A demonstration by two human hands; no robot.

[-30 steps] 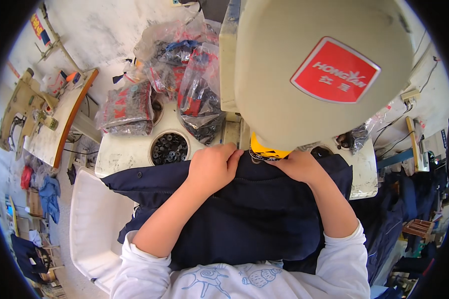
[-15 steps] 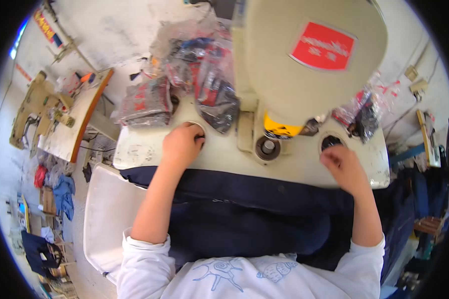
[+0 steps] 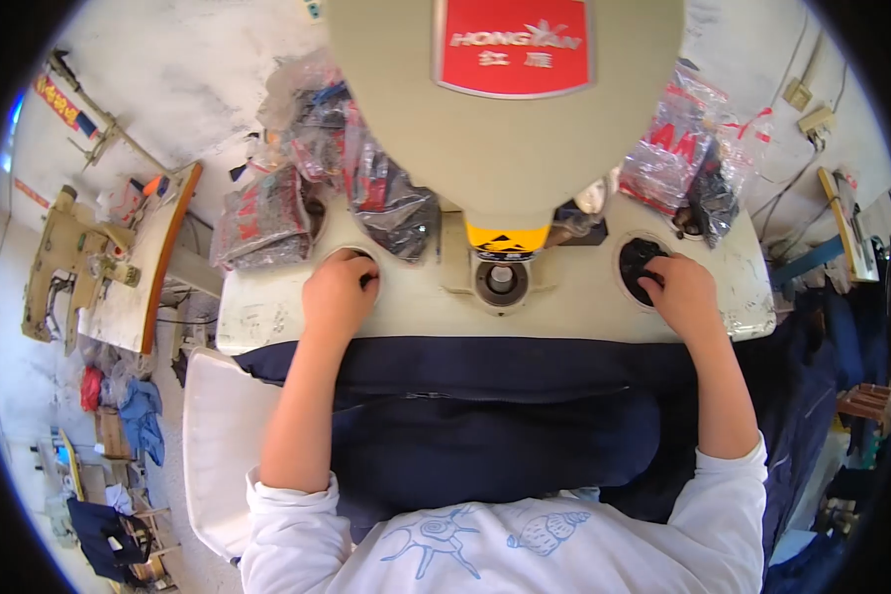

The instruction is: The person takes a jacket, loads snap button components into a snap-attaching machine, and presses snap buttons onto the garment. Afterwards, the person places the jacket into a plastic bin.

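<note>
My left hand (image 3: 339,297) is at a round recess in the left of the pale machine table (image 3: 426,312). Its fingers curl down into dark contents there, and what they pinch is hidden. On the other side, my right hand (image 3: 685,295) reaches into a second recess holding small black pieces (image 3: 640,257); thumb and fingers close at their edge, though the held piece is not distinct. Between the hands stands a press machine (image 3: 505,158) with a red label and a yellow guard (image 3: 507,238). Below the guard sits a round metal die (image 3: 501,281).
Plastic bags of dark parts lie at the back left (image 3: 267,218) and back right (image 3: 668,148). Navy cloth (image 3: 495,445) covers my lap along the table's front edge. At far left, a sewing machine (image 3: 64,267) stands on another table, beyond a white chair (image 3: 213,445).
My right hand has moved into the right recess, its fingers now at the black pieces. My left hand stays at the left recess. The view has turned toward the right.
</note>
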